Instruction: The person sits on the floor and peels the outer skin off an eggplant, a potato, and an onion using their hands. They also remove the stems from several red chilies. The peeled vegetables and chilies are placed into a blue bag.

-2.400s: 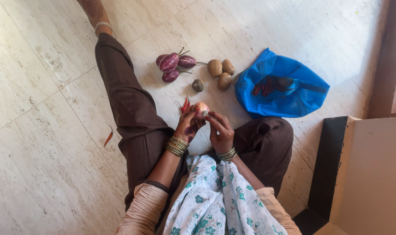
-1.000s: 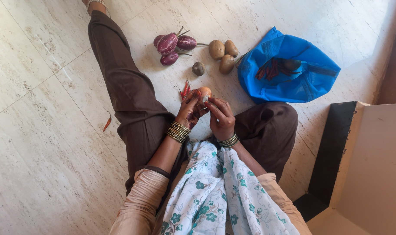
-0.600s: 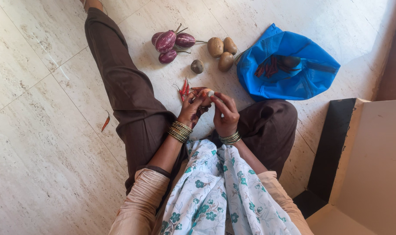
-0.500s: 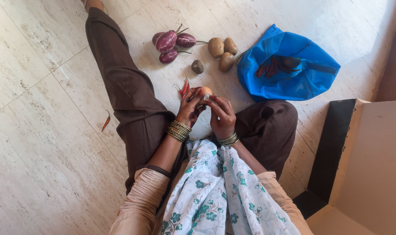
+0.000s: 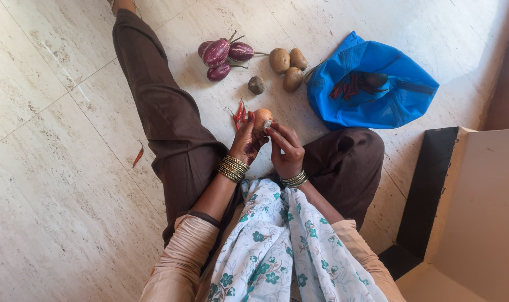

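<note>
I sit on a pale stone floor with one leg stretched out. My left hand (image 5: 246,144) cups a small orange-brown onion (image 5: 261,117) from below. The fingertips of my right hand (image 5: 287,151) pinch at the onion's end, where a bit of white shows. Both wrists wear stacked bangles. A few red chillies (image 5: 238,112) lie on the floor just left of the onion.
Three purple striped aubergines (image 5: 221,55), three potatoes (image 5: 288,66) and a small dark round vegetable (image 5: 256,85) lie ahead. A blue plastic bag (image 5: 372,89) with red chillies inside is at the right. One loose chilli (image 5: 138,156) lies at the left. A beige cabinet (image 5: 478,218) stands near right.
Both hands stayed on the onion, turning it; it now sits higher in my left palm, with my right fingers working at its end. The camera view shifted slightly.
</note>
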